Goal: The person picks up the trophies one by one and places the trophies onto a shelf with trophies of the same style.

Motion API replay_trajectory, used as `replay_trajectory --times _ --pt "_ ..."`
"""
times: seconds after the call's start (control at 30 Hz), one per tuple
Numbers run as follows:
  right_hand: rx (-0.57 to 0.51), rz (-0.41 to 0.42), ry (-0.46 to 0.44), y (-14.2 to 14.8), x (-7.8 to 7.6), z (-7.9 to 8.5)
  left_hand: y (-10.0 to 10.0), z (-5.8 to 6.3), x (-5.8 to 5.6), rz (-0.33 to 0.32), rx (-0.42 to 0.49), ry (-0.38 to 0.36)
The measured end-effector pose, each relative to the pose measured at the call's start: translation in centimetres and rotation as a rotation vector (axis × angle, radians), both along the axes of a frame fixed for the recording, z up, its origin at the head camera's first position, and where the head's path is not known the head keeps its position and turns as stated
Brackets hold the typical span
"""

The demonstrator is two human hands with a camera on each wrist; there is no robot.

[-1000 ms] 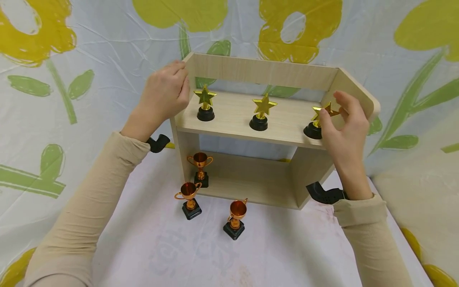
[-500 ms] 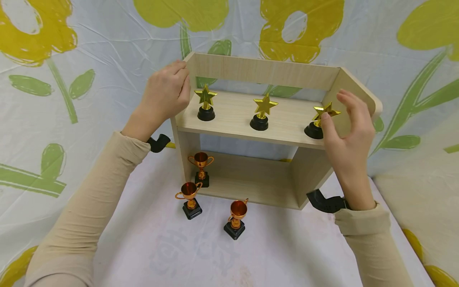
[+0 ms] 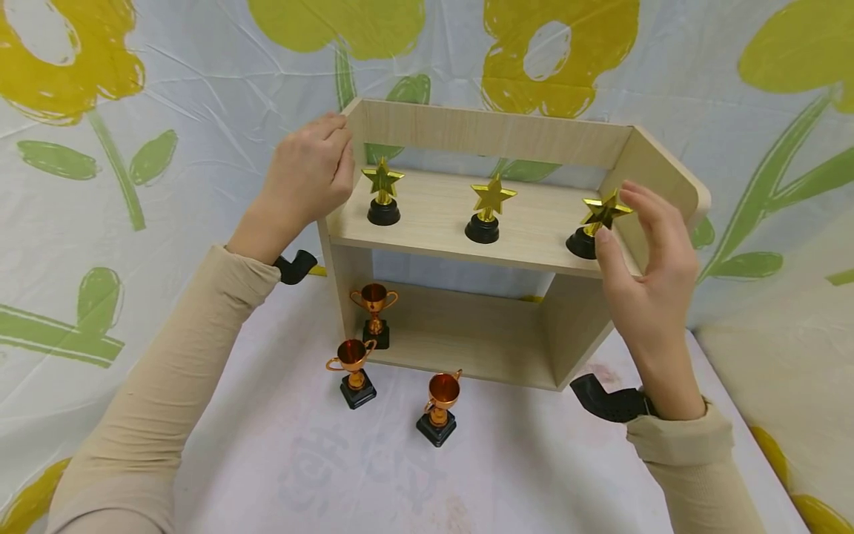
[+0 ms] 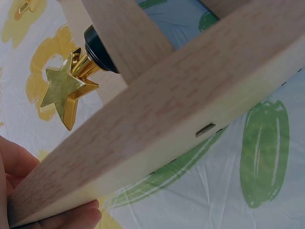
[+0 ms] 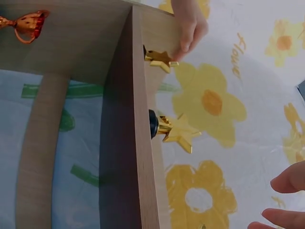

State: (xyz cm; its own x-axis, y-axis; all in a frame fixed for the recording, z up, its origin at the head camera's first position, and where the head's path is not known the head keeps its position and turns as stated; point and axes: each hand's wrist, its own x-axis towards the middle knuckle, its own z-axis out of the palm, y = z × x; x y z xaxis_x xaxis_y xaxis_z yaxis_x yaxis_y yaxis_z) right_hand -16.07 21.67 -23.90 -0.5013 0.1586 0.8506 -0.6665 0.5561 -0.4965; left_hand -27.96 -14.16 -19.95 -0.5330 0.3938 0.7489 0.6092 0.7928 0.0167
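Note:
My left hand (image 3: 310, 167) grips the upper left side panel (image 4: 143, 124) of a light wooden shelf unit (image 3: 467, 337), thumb and fingers on opposite faces. On the top board stand three gold star trophies with round black bases: a left one (image 3: 382, 182), a middle one (image 3: 491, 199) and a right one (image 3: 603, 213). Beside the right trophy is my right hand (image 3: 657, 274), thumb and fingers spread apart and holding nothing. Its thumb tip overlaps the edge of that trophy's base in the head view. The right wrist view shows the fingers (image 5: 286, 217) well away from the middle trophy.
One bronze two-handled cup trophy (image 3: 374, 298) stands on the lower board at the left. Two more, a left cup (image 3: 351, 356) and a right cup (image 3: 443, 390), stand on the white cloth (image 3: 534, 475) in front. A flower-patterned sheet (image 3: 220, 148) hangs behind.
My right hand has drawn slightly down and to the right, its thumb sliding off the right trophy's star. That trophy stays standing in place. The left hand keeps its grip on the panel.

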Motion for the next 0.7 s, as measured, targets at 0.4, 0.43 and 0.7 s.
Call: replay_trajectory --times 0.4,0.43,0.7 --pt "-0.035 0.134 0.009 -0.5 1.5 -0.8 0.1 0.1 0.2 0.003 -0.004 0.01" --pt "-0.04 0.148 0.008 -0.5 1.6 -0.9 0.1 0.1 0.2 0.004 -0.005 0.01" --pt "-0.012 0.181 -0.009 -1.4 3.4 -1.5 0.1 0.1 0.2 0.0 -0.003 0.01"
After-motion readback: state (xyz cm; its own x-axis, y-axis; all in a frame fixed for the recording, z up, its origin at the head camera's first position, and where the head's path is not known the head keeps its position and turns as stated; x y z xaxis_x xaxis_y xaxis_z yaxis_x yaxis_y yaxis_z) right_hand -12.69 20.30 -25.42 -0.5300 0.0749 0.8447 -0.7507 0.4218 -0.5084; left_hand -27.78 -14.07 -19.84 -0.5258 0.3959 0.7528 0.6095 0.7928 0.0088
